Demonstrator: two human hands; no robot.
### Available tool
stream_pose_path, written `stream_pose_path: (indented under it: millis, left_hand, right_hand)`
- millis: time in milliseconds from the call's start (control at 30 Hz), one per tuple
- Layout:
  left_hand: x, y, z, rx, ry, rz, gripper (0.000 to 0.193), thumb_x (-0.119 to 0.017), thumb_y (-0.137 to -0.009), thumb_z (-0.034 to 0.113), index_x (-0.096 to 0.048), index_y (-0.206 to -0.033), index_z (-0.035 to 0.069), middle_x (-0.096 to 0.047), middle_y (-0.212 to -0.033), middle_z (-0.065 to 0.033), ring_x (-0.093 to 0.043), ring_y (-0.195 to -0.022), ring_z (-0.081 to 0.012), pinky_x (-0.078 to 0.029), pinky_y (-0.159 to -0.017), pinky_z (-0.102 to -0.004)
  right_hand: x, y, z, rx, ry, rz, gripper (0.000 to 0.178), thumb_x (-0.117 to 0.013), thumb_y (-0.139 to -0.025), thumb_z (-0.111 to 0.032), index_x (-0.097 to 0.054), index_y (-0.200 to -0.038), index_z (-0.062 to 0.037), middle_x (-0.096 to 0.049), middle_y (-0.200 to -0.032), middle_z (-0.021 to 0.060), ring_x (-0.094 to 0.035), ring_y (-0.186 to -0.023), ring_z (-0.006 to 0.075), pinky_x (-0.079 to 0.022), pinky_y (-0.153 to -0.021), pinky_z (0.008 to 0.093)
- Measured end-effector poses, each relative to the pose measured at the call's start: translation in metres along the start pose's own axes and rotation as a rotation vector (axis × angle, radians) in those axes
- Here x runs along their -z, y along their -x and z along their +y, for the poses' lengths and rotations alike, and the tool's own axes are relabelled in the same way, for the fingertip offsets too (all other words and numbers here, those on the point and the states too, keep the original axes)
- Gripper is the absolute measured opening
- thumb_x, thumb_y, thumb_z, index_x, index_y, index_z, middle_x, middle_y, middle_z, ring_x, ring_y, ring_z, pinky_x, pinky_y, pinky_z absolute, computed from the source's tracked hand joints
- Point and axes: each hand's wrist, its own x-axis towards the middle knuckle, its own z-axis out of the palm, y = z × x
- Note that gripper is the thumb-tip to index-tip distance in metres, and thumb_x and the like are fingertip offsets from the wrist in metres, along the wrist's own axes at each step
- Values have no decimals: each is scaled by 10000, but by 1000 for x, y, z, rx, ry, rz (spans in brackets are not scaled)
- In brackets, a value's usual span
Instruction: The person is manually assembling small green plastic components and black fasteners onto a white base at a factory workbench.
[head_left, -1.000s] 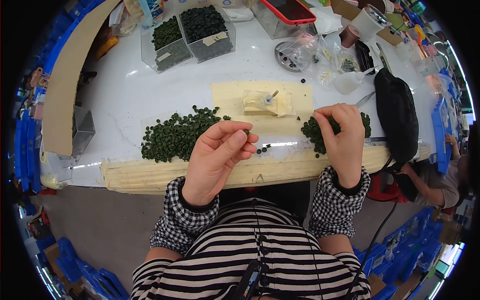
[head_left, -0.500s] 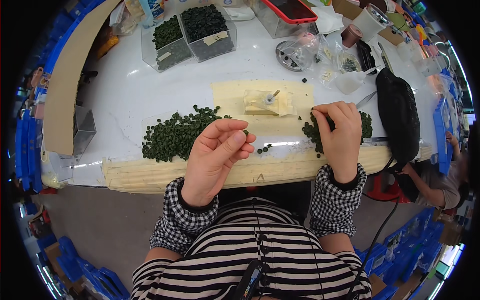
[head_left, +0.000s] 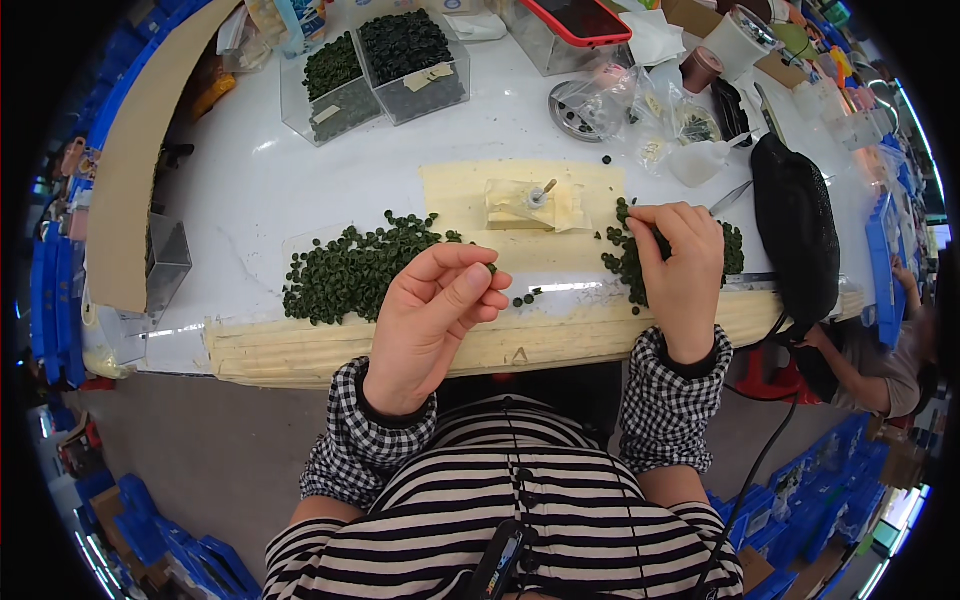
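Over the near edge of the table, my left hand (head_left: 425, 325) is closed in a pinch. A small dark green cap (head_left: 491, 268) shows between its thumb and fingertip. To its left spreads a large loose pile of the same round green caps (head_left: 350, 270). My right hand (head_left: 685, 270) bends down over a smaller heap of green caps (head_left: 628, 268), thumb and forefinger together at a cap on the heap's far edge; its other fingers partly hide the heap. Between the hands, farther back, sits a cream-taped block (head_left: 510, 205) with a short brown stick (head_left: 549, 186) standing up from it.
Two clear bins (head_left: 425, 95) of green pieces stand at the back left. A red-edged phone (head_left: 578, 20) lies on a box. Round metal dish (head_left: 577, 110), plastic bags (head_left: 655, 120) and a black mesh pouch (head_left: 795, 220) sit right. Cardboard (head_left: 145, 160) walls the left. Another person (head_left: 870, 370) is at far right.
My right fingertips have shifted slightly at the heap's far edge, and caps now show just beyond them. My left hand holds its pinch in nearly the same place.
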Motion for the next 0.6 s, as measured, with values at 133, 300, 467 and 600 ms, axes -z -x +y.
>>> stream_pose_path:
  millis: [133, 300, 467, 600]
  left_hand:
    - [-1, 0, -1, 2, -17, 13, 203, -587, -961, 83, -605, -1153, 20, -688, -1010, -111, -674, -863, -117, -559, -773, -216]
    - [-2, 0, -2, 5, -2, -3, 201, -587, -960, 81, -606, -1151, 20, -686, -1013, -112, -674, -864, -117, -559, -773, -217]
    - [-1, 0, -4, -9, 15, 1, 193, -582, -962, 75, -607, -1145, 18, -685, -1020, -116, -675, -862, -121, -561, -775, -220]
    - [-2, 1, -5, -7, 6, 5, 192, -580, -963, 73, -607, -1144, 16, -684, -1024, -117, -676, -868, -125, -561, -782, -225]
  right_hand:
    - [5, -1, -5, 15, -8, -72, 81, -720, -751, -71, -663, -809, -65, -591, -777, 28, -540, -799, 236, -399, -797, 362]
    - [1, 3, -9, 71, 14, -132, 92, -726, -736, -79, -659, -798, -67, -576, -782, 23, -522, -819, 236, -394, -820, 365]
    - [-2, 2, -9, 70, 7, -126, 98, -725, -734, -73, -657, -804, -65, -584, -796, 23, -523, -827, 238, -392, -828, 367]
    - [3, 4, -8, 64, -12, -140, 100, -722, -736, -69, -652, -808, -67, -593, -814, 26, -530, -837, 236, -393, -831, 368]
